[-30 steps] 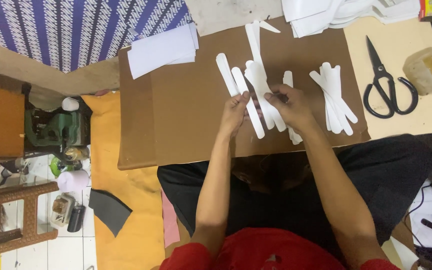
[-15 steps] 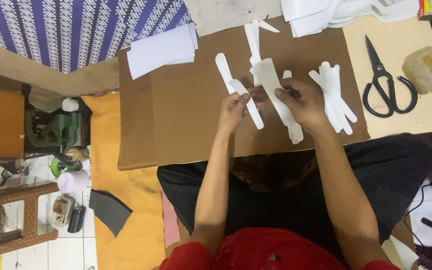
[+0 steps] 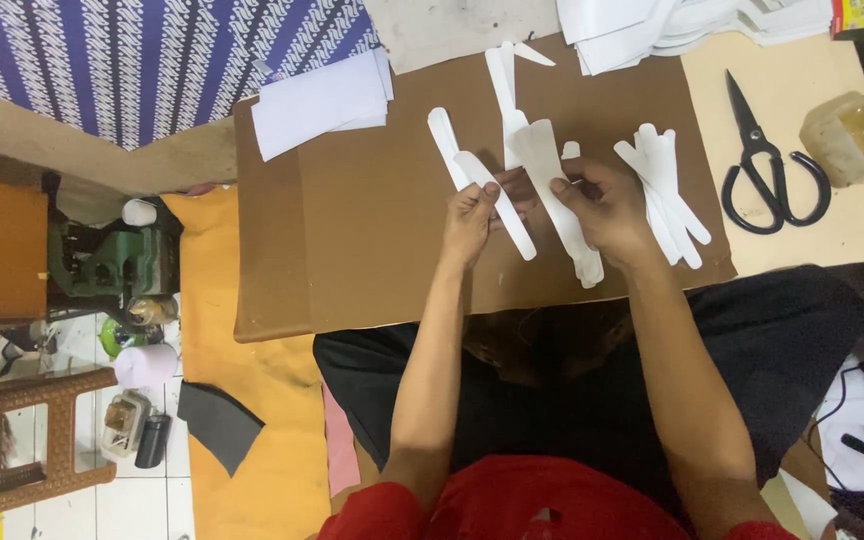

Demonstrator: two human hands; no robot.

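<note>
Left hand (image 3: 470, 215) pinches a narrow white strip (image 3: 497, 205) by its upper end, strip slanting toward 5 o'clock; right hand (image 3: 604, 205) pinches a broader white cut piece (image 3: 552, 190), tilted, lifted over the brown board (image 3: 372, 240); loose pile of white strips (image 3: 664, 185) just at 3 o'clock of right hand; black scissors (image 3: 767, 165) farther at 3 o'clock, well apart; stack of white sheets (image 3: 320, 100) at 10 o'clock.

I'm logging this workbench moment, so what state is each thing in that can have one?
left hand: closed on a narrow white strip, pinching it
right hand: gripping a wider white strip, lifted off the board
black scissors: lying flat, blades shut, untouched
loose white strips: fanned in a pile on the brown board
white sheets: stacked at the board's corner
</note>
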